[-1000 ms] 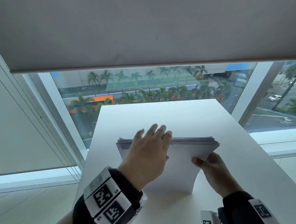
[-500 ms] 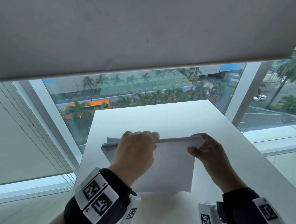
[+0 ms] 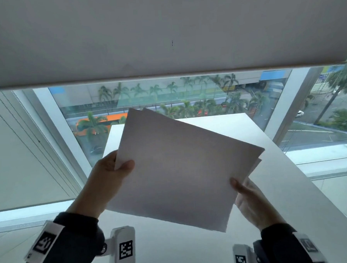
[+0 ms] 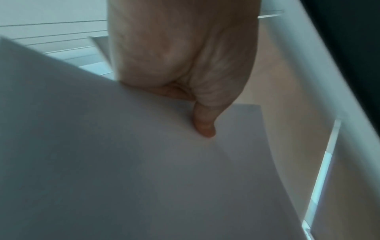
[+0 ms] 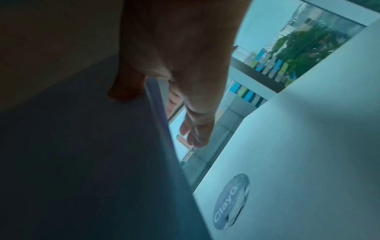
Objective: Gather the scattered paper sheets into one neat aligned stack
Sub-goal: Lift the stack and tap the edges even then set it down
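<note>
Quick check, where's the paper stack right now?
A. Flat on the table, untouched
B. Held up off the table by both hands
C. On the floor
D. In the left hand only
B: the stack is tilted up above the table, the left hand gripping one edge and the right hand the opposite edge.

I stand at a white table (image 3: 292, 195) set against a window (image 3: 187, 98), where a grey blind (image 3: 163, 31) is drawn partway down and a second blind (image 3: 18, 149) covers the pane at my left. Daylight comes through the glass, and below I see palm trees (image 3: 187, 108), an orange bus (image 3: 107, 120) and a road (image 3: 318, 107). A round sticker (image 5: 231, 201) sits on the table, and pale floor (image 3: 6, 250) shows at lower left.
</note>
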Motion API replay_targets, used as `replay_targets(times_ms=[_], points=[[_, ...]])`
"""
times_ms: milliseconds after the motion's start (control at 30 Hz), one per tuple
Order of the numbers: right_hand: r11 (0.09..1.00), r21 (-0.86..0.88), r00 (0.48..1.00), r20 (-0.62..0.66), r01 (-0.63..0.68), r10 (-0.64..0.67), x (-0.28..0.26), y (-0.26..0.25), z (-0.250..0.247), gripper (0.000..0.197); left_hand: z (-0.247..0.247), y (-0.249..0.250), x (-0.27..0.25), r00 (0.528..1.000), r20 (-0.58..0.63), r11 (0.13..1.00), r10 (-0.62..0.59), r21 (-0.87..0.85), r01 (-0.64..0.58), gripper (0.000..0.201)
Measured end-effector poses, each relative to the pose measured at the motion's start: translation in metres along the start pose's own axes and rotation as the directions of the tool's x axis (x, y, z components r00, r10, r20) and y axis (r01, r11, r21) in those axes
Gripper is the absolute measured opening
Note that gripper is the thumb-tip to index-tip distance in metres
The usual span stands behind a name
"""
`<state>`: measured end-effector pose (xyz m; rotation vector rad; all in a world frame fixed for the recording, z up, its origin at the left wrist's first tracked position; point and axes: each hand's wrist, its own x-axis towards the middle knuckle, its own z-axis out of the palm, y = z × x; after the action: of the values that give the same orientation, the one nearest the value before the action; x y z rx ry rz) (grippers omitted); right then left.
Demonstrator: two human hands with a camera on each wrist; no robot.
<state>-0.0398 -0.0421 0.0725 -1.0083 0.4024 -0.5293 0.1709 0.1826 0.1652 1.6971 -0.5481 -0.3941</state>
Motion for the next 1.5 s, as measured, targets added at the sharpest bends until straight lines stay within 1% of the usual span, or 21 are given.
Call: replay_targets(times_ms=[33,67,133,167,233,267,400,467,533,600,667,700,767,867,967,1067,1133,1267,1367,1500], points=[[1.000,0.012,1.000,-0.007,-0.010,0.010,0.001,-0.002,0.004,0.069,0.001,-0.010,0.000,0.999,-0.003,0.998,-0.041,-0.048,0.041,0.021],[1.000,0.004,0.999,-0.032,-0.018,0.018,0.002,-0.004,0.007,0.071,0.002,-0.019,0.000,0.997,-0.008,0.994,-0.076,-0.083,0.075,0.018],[0.997,-0.079,0.997,-0.074,-0.027,0.021,0.003,-0.008,0.011,0.064,0.003,-0.034,0.000,0.990,-0.033,0.984,-0.134,-0.127,0.129,0.012],[0.988,-0.150,0.993,-0.113,-0.040,0.023,0.005,-0.007,0.013,0.053,0.005,-0.041,0.001,0.987,-0.045,0.978,-0.155,-0.145,0.147,0.011],[0.955,-0.289,0.977,-0.214,-0.061,-0.003,0.009,-0.005,0.019,0.023,0.013,-0.051,-0.001,0.982,-0.058,0.971,-0.180,-0.171,0.168,0.009],[0.937,-0.341,0.969,-0.245,-0.068,-0.019,0.011,-0.003,0.023,0.017,0.018,-0.055,-0.002,0.979,-0.067,0.968,-0.193,-0.176,0.179,0.009],[0.885,-0.456,0.966,-0.256,-0.088,-0.036,0.015,-0.001,0.036,0.022,0.027,-0.065,0.000,0.960,-0.100,0.953,-0.263,-0.181,0.242,0.018],[0.862,-0.500,0.964,-0.260,-0.086,-0.055,0.019,-0.003,0.034,0.022,0.022,-0.068,0.004,0.952,-0.077,0.944,-0.295,-0.178,0.278,0.017],[0.836,-0.538,0.956,-0.284,-0.103,-0.065,0.023,-0.005,0.025,0.019,0.017,-0.071,0.007,0.946,-0.035,0.927,-0.322,-0.212,0.308,0.017],[0.805,-0.567,0.951,-0.310,-0.176,-0.011,0.025,-0.003,0.013,0.016,0.014,-0.074,0.009,0.937,-0.001,0.902,-0.348,-0.273,0.335,0.017],[0.765,-0.578,0.941,-0.319,-0.285,0.110,0.023,0.006,0.001,0.016,0.014,-0.078,0.010,0.930,0.005,0.879,-0.369,-0.324,0.350,0.017],[0.756,-0.571,0.936,-0.313,-0.320,0.160,0.021,0.012,-0.003,0.018,0.014,-0.081,0.010,0.928,0.005,0.870,-0.373,-0.345,0.351,0.017],[0.761,-0.556,0.935,-0.299,-0.333,0.191,0.017,0.022,-0.008,0.023,0.012,-0.087,0.008,0.932,0.011,0.866,-0.361,-0.366,0.340,0.017],[0.812,-0.518,0.954,-0.258,-0.268,0.151,0.014,0.026,-0.007,0.030,0.011,-0.095,0.003,0.951,0.040,0.876,-0.307,-0.379,0.299,0.018],[0.867,-0.467,0.971,-0.227,-0.175,0.074,0.013,0.026,-0.004,0.038,0.011,-0.100,0.000,0.968,0.071,0.880,-0.242,-0.404,0.250,0.017],[0.863,-0.499,0.971,-0.234,-0.083,-0.042,0.013,0.030,0.000,0.039,0.013,-0.105,0.000,0.974,0.069,0.891,-0.218,-0.394,0.227,0.020],[0.865,-0.498,0.967,-0.243,-0.052,-0.082,0.012,0.034,-0.001,0.039,0.015,-0.109,-0.001,0.976,0.046,0.892,-0.212,-0.400,0.212,0.023],[0.869,-0.494,0.963,-0.245,-0.026,-0.110,0.014,0.037,-0.003,0.042,0.016,-0.116,-0.004,0.984,0.038,0.891,-0.174,-0.419,0.174,0.026],[0.876,-0.482,0.963,-0.249,-0.028,-0.107,0.013,0.039,-0.005,0.045,0.017,-0.123,-0.003,0.984,0.039,0.890,-0.174,-0.420,0.174,0.033],[0.882,-0.469,0.955,-0.278,-0.046,-0.098,0.012,0.045,-0.009,0.047,0.018,-0.133,-0.004,0.984,0.038,0.895,-0.173,-0.411,0.173,0.033]])
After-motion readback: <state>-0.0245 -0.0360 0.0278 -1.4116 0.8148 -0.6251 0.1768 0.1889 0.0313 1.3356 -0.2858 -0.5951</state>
